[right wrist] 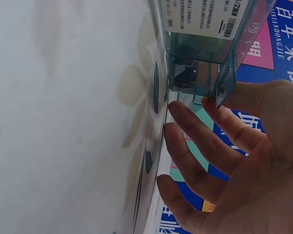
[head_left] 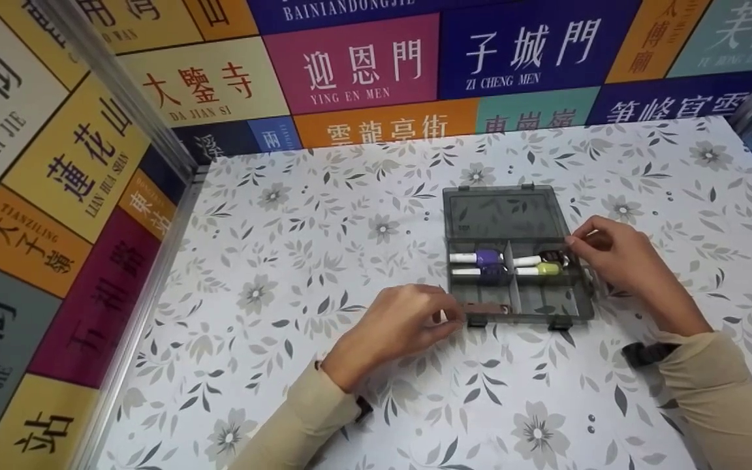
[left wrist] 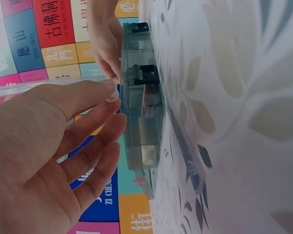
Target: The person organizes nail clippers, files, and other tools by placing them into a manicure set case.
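A smoky see-through compartment box (head_left: pixel 583 313) lies on the table with its lid (head_left: pixel 503 212) folded back. Small bottles with white caps, apparently nail polish, lie in its rear compartments: a purple one (head_left: pixel 490 256), a dark one (head_left: pixel 493 269), a yellow-green one (head_left: pixel 548 269) and a blackish one (head_left: pixel 553 256). A narrow brown item (head_left: pixel 485 308) sits in the front left compartment. My left hand (head_left: pixel 408 320) is at the front left corner, fingers loosely bent, thumb and forefinger apart. On the opposite side, my right hand (head_left: pixel 621 254) pinches the box's right edge near the hinge, its other fingers loose.
White tablecloth (head_left: pixel 337 228) with grey leaves and flowers lies under everything. Panels with large lettering (head_left: pixel 363 65) stand along the back and left edges. A printed label (right wrist: pixel 205 17) shows on the box in the right wrist view. Dark bands (head_left: pixel 647 354) circle both wrists.
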A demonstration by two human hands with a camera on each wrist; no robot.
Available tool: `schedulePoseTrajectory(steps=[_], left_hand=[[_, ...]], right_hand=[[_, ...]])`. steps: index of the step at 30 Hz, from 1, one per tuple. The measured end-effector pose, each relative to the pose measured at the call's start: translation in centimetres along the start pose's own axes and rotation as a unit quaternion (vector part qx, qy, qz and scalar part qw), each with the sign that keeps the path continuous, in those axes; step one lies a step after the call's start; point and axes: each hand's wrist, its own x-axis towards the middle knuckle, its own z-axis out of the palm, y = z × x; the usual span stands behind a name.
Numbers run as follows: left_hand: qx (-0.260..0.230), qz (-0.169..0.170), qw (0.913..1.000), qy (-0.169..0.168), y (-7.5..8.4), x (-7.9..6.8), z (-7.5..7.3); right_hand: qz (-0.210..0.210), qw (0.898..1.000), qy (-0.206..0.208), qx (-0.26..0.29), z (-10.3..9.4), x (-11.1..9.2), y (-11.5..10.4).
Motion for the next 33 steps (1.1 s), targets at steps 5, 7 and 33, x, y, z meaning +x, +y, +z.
schedulePoseTrajectory(steps=[5, 7, 33], left_hand=[[-0.004, -0.001, 1.0000, 0.001, 0.4, 1.2, 0.4], [-0.003, -0.001, 1.0000, 0.003, 0.5, 1.7, 0.7], [0.025, 0.005, 0.9997, -0.002, 4.2, 7.8, 4.7]], right_hand=[[-0.005, 1.000, 0.003, 0.000, 0.1, -0.1, 0.0], [-0.005, 1.000, 0.003, 0.005, 0.1, -0.1, -0.1], [-0.002, 1.000, 0.016, -0.006, 0.1, -0.2, -0.1]])
